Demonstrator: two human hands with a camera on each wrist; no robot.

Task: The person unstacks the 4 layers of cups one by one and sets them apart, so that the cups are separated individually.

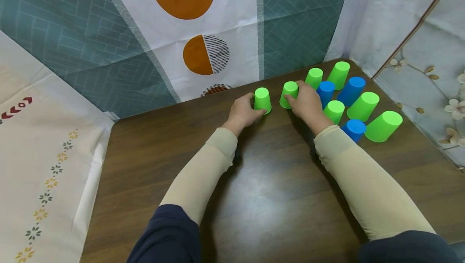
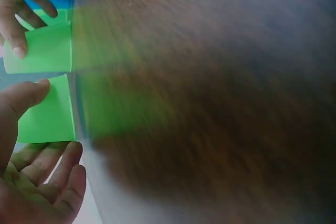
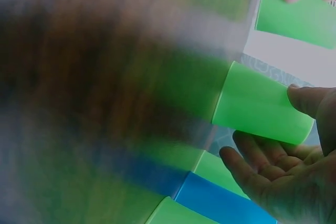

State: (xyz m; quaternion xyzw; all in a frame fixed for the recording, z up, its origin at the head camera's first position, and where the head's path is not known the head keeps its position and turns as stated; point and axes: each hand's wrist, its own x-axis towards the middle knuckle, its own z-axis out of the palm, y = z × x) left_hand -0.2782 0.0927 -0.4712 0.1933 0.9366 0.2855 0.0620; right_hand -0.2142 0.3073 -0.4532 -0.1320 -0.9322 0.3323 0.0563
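My left hand (image 1: 242, 111) holds an upside-down green plastic cup (image 1: 262, 101) near the back edge of the table. In the left wrist view its thumb lies on one side of the cup and its fingers on the other. A short gap to the right stands a second inverted green cup (image 1: 289, 94), held between the thumb and fingers of my right hand (image 1: 308, 102). The right wrist view shows this cup (image 3: 265, 103) rim down on the tabletop, thumb near its base end. My right hand and forearm partly cover the cups beside them.
On the right of the wooden table (image 1: 163, 166) stand several more inverted cups, among them a blue cup (image 1: 351, 90) and a green cup (image 1: 384, 126). A patterned cloth (image 1: 232, 53) hangs behind the back edge. Floral cloth (image 1: 428, 81) borders the right side.
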